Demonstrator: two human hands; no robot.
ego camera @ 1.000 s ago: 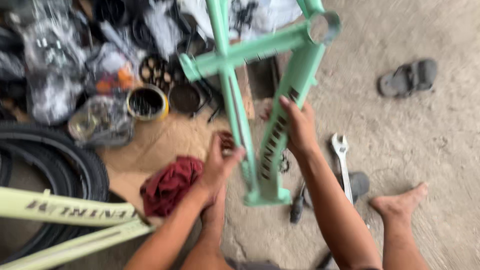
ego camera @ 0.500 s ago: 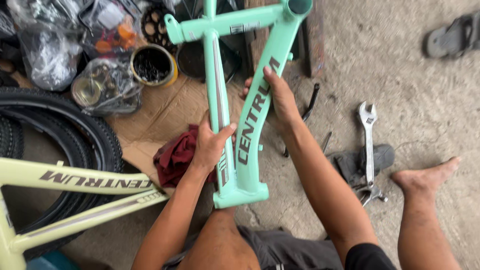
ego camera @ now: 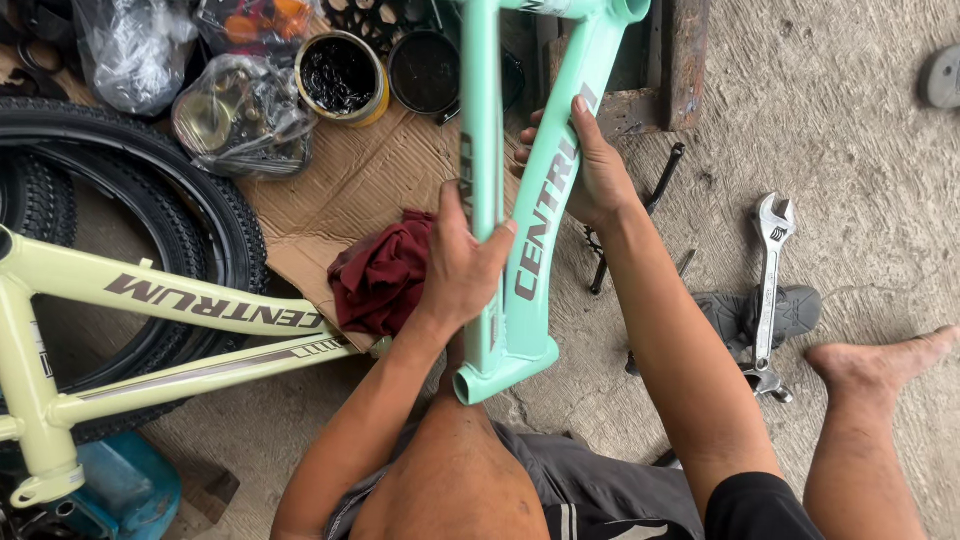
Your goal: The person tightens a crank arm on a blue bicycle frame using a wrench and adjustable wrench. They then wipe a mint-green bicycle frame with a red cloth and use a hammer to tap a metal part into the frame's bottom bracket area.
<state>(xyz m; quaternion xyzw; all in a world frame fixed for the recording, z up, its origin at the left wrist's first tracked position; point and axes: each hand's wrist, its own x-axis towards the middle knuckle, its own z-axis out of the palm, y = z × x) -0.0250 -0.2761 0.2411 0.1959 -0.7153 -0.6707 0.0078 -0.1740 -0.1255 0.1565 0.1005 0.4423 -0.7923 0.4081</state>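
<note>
Both hands clasped a mint-green bicycle frame (ego camera: 540, 230): left hand (ego camera: 462, 262) around one tube, right hand (ego camera: 585, 170) around the thicker tube. It looked rigid, smooth-painted, awkwardly long. A red rag (ego camera: 380, 275) lay just left of the frame.

My left hand (ego camera: 462, 262) grips the thinner tube of the mint-green bicycle frame (ego camera: 545, 200); my right hand (ego camera: 590, 170) wraps the thicker tube. The frame's lower end rests near my knee. A dark red rag (ego camera: 380, 275), probably cloth, lies on the cardboard (ego camera: 340, 195) beside it.
</note>
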